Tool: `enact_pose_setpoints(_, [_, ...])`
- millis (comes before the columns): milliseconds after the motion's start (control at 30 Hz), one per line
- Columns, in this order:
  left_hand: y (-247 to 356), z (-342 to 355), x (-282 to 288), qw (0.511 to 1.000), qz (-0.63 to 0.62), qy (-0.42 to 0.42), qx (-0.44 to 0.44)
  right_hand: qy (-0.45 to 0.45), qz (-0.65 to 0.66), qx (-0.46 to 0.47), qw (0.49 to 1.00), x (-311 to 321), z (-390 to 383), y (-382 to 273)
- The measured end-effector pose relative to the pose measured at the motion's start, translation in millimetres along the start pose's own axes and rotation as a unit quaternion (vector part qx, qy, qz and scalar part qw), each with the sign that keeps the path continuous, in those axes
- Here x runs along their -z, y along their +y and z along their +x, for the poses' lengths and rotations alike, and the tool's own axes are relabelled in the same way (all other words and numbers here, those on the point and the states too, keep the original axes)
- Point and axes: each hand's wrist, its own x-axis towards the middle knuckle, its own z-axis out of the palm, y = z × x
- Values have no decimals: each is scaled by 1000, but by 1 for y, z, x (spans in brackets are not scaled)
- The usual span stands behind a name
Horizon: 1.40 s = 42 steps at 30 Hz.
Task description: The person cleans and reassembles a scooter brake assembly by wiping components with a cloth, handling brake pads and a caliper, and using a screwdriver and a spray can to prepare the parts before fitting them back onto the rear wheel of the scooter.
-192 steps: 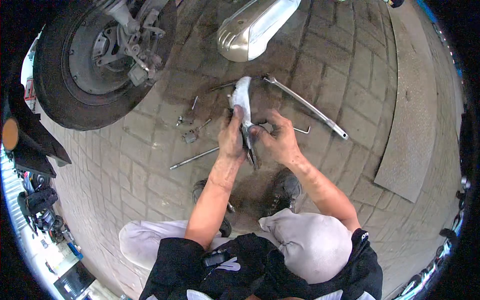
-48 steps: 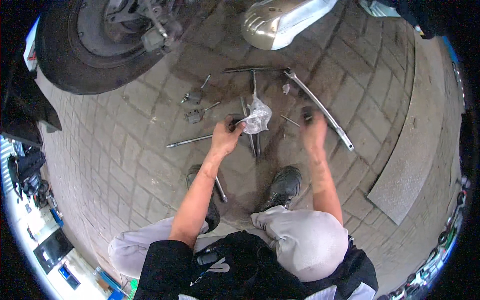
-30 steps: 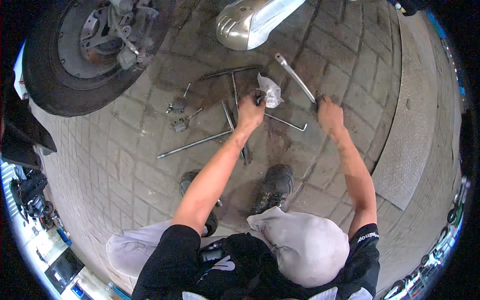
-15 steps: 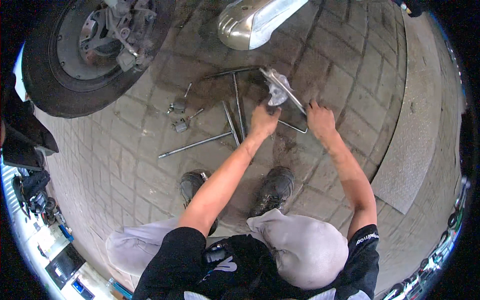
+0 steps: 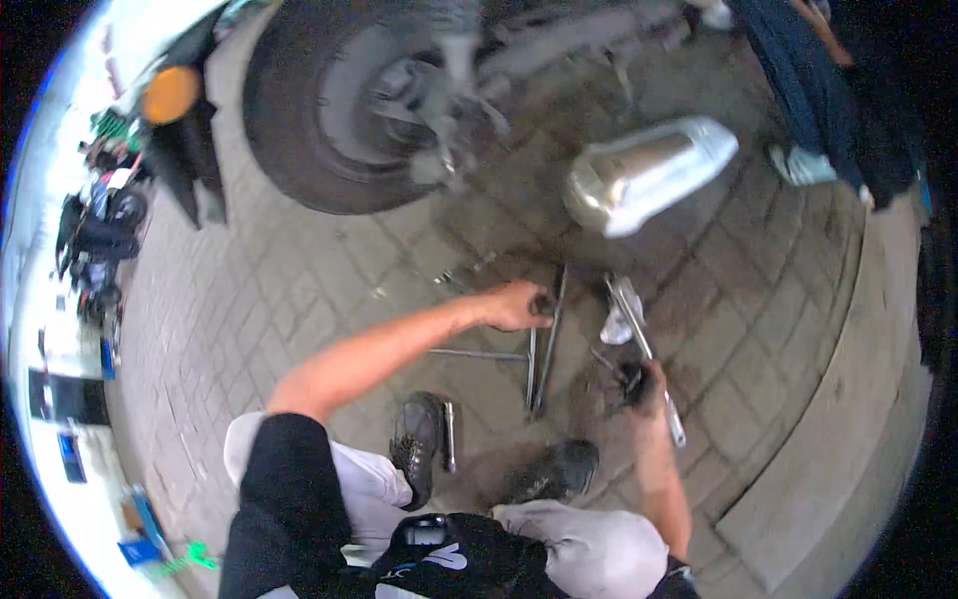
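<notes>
Head view | wheel (image 5: 344, 115) far left, cover (image 5: 654, 172) far right | bar (image 5: 633, 321) across plastic (image 5: 615, 327), right of rods (image 5: 554, 339) | left hand (image 5: 519, 306): fingers curled beside rods, hold unclear | right hand (image 5: 641, 387): blurred at bar, can't tell whether clamped

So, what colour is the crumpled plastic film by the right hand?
The crumpled plastic film is whitish: head view.

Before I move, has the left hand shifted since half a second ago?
Yes: the left hand has moved leftward, closer to the wheel.
</notes>
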Motion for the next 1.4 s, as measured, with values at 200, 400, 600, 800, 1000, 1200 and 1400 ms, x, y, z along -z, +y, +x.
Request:
enact_pose_setpoints(200, [-28,-94,104,973,214,-71,56,-161,186,-60,967,-10,2,32])
enact_pose_setpoints(400, [-151,-108,107,991,75,52,93,-36,-128,-213,968,-37,-26,27])
enact_pose_setpoints(600, [-251,-40,84,745,-628,181,-134,-164,-725,-70,665,-104,2,3])
enact_pose_setpoints(800, [-172,10,106,425,-816,-86,-383,-200,-889,220,347,-156,65,55])
enact_pose_setpoints(1000, [-151,-2,102,523,-821,145,-177,-227,-907,215,283,-185,66,115])
enact_pose_setpoints(1200, [-80,-48,103,625,-740,153,-196,-144,-728,268,615,-157,70,65])
enact_pose_setpoints(1400, [-51,-33,107,563,-763,88,-305,-209,-48,111,970,-159,-2,-104])
